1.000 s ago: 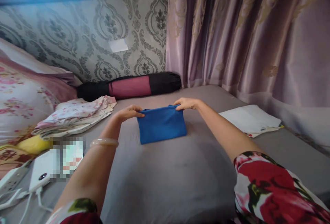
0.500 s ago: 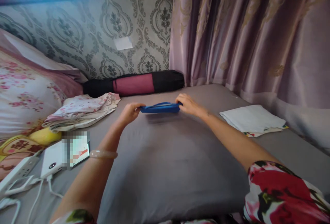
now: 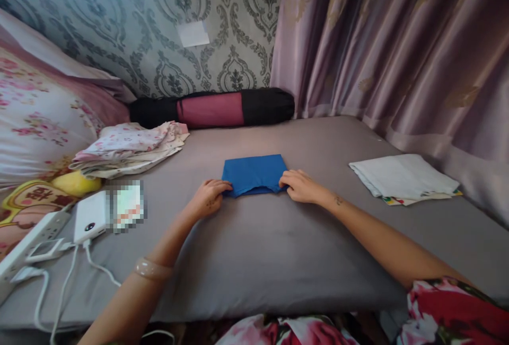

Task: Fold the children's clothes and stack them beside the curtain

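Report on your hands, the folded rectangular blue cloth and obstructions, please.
Left hand, right hand gripping near corners of blue cloth. Cloth on grey bedsheet. Folded white cloth farther right, not obstructing.

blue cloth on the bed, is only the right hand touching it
No, the left hand and the right hand each have fingers on a near corner of the blue cloth.

A long black-and-pink bag (image 3: 210, 109) lies along the far edge of the bed (image 3: 254, 265). A folded white cloth (image 3: 403, 175) rests near the right edge, a power strip (image 3: 34, 249) toward the near left corner.
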A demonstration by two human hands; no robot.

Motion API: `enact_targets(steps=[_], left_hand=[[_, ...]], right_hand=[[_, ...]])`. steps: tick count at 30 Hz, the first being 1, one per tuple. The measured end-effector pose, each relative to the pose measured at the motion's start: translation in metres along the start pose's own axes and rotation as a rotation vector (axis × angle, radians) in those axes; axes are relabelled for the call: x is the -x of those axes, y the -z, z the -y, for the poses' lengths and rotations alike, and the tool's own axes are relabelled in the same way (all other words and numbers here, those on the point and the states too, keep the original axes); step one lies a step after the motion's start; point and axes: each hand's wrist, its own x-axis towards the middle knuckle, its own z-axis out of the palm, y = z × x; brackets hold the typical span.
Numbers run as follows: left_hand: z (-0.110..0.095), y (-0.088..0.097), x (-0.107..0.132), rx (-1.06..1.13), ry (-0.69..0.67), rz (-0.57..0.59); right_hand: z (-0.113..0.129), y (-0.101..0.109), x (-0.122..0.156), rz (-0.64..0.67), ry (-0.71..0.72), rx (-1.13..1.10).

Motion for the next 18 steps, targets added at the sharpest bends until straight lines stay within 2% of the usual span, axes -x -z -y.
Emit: enact_targets(steps=[3,6,10,14,18], left_hand=[[-0.007,-0.001,-0.023,0.039,0.176,-0.075],[-0.022,-0.011,-0.052,0.004,0.304,-0.156],[-0.043,-0.032,-0.080,-0.111,0.343,-0.097],[-0.051,-0.047,-0.083,-0.206,0.337,-0.012],[-0.052,-0.050,-0.080,-0.244,0.330,0.020]], right_hand=[[0.010,0.005,-0.023,-0.031,-0.129,-0.024],[0.022,-0.003,-0.051,-0.133,-0.205,-0.021],[0.032,-0.026,-0.077,-0.129,-0.236,0.047],[0.034,-0.045,-0.083,-0.070,-0.268,0.079],[0.033,-0.053,-0.081,-0.067,-0.289,0.080]])
